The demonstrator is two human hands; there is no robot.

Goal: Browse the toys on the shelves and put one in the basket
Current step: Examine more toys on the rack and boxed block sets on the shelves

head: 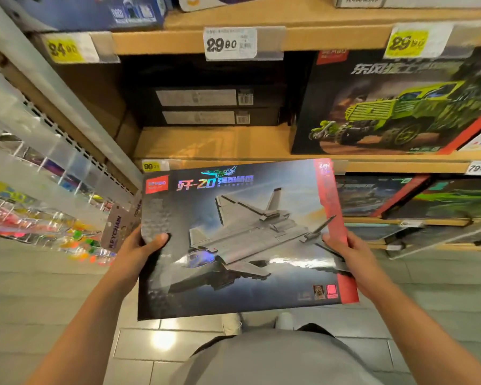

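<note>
Holding the jet box (pixel 245 237) flat, near the shelves (pixel 206 147), left hand (pixel 135 255) and right hand (pixel 357 259) clamp opposite edges by thumbs only, so it may slip; no basket in view.

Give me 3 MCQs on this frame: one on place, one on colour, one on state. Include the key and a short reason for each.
1. Where is the green truck box?
A. on the shelf, upper right
B. on the floor
C. in the left hand

2. What colour is the side band on the jet box?
A. yellow
B. red
C. white

3. How is the jet box held?
A. left hand only
B. lying on the shelf
C. both hands, one at each side edge

Key: 1 A, it stands on the wooden shelf at upper right. 2 B, a red strip runs down its right side. 3 C, the left hand and the right hand grip opposite edges.
</note>
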